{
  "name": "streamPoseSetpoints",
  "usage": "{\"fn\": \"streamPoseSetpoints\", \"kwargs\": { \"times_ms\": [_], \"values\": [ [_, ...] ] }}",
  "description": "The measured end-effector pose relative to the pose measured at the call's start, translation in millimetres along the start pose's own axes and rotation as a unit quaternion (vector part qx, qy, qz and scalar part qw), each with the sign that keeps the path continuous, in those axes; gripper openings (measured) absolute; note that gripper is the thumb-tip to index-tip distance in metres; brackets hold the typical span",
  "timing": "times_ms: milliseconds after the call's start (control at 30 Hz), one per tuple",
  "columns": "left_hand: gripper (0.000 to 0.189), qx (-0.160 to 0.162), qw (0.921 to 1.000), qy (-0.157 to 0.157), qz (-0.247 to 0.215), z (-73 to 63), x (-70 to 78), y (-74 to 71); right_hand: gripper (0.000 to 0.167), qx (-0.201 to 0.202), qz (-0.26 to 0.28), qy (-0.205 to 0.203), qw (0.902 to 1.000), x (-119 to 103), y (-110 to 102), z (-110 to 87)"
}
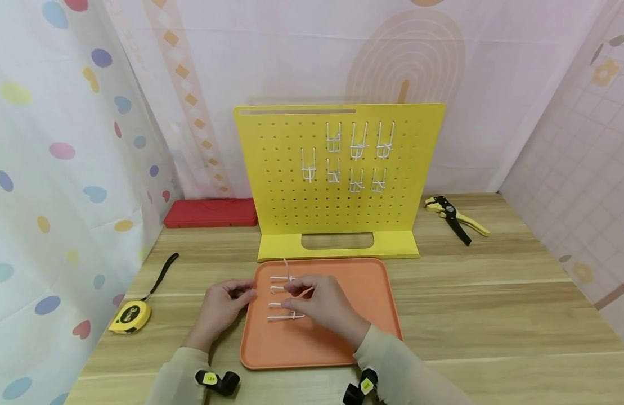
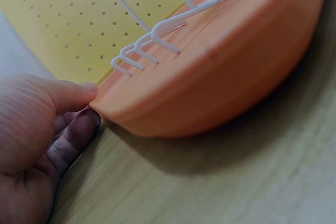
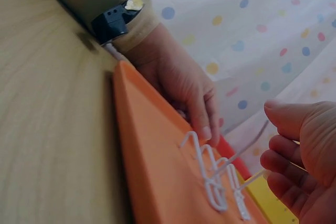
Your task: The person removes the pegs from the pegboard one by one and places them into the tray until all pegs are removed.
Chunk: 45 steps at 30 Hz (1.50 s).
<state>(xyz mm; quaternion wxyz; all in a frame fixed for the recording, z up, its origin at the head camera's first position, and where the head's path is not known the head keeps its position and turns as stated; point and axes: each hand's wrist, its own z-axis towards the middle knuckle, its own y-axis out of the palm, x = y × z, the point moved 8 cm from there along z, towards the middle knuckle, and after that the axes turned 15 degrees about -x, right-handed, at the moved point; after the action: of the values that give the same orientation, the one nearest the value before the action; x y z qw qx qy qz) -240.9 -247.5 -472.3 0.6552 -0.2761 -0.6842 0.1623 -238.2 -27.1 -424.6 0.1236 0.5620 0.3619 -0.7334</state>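
Several white wire pegboard hooks (image 1: 286, 318) lie side by side on an orange tray (image 1: 352, 337), their bent ends to the left and some prongs sticking up. At the tray's left rim my left hand (image 1: 223, 309) pinches the edge, thumb on top and fingers beneath, as the left wrist view shows. Over the hooks hovers my right hand (image 1: 324, 304). Its thumb (image 3: 289, 119) and fingers stand apart, with the tips right at the upright prongs. More white hooks (image 1: 359, 149) hang in two rows on a yellow pegboard (image 1: 291, 214) behind the tray.
A red case (image 1: 210, 214) lies left of the pegboard's base. Yellow-and-black wire strippers (image 1: 456, 219) rest to its right. On the left of the wooden table (image 1: 494, 315) is a yellow tape measure (image 1: 131, 316) with a black strap. Curtains surround the table's back and sides.
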Motion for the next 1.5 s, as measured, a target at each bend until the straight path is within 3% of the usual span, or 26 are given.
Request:
{"fn": "streamPoseSetpoints", "kwargs": {
  "times_ms": [200, 333, 600, 833, 967, 1167, 1500],
  "values": [
    [0.023, -0.001, 1.0000, -0.001, -0.003, -0.4, -1.4, 1.1, 0.022, 0.012, -0.007, -0.008, 0.9999, -17.1, -19.6, -6.1],
    [0.023, 0.001, 1.0000, 0.000, -0.004, 0.4, -1.6, 0.3, 0.021, 0.026, -0.023, -0.015, 0.9993, -28.3, -45.3, -11.4],
    [0.022, 0.002, 0.9999, 0.011, -0.007, 1.5, -0.6, -1.2, 0.019, 0.129, -0.050, -0.017, 0.9902, -34.6, -133.0, -27.6],
    [0.022, 0.003, 0.9999, 0.012, -0.005, 2.8, -0.3, -1.7, 0.027, 0.215, -0.026, -0.007, 0.9762, -32.7, -214.1, -35.1],
    [0.022, 0.005, 0.9999, 0.014, -0.009, 1.8, -1.1, -0.6, 0.034, 0.256, -0.002, 0.000, 0.9666, -36.8, -245.6, -36.4],
    [0.021, 0.013, 0.9998, 0.015, -0.008, -0.1, -1.0, -1.3, 0.039, 0.289, 0.008, 0.007, 0.9573, -41.9, -270.8, -27.7],
    [0.020, 0.016, 0.9997, 0.015, -0.012, -0.1, 1.4, -1.4, 0.041, 0.290, 0.039, 0.023, 0.9560, -50.2, -280.0, -3.4]
  ]
}}
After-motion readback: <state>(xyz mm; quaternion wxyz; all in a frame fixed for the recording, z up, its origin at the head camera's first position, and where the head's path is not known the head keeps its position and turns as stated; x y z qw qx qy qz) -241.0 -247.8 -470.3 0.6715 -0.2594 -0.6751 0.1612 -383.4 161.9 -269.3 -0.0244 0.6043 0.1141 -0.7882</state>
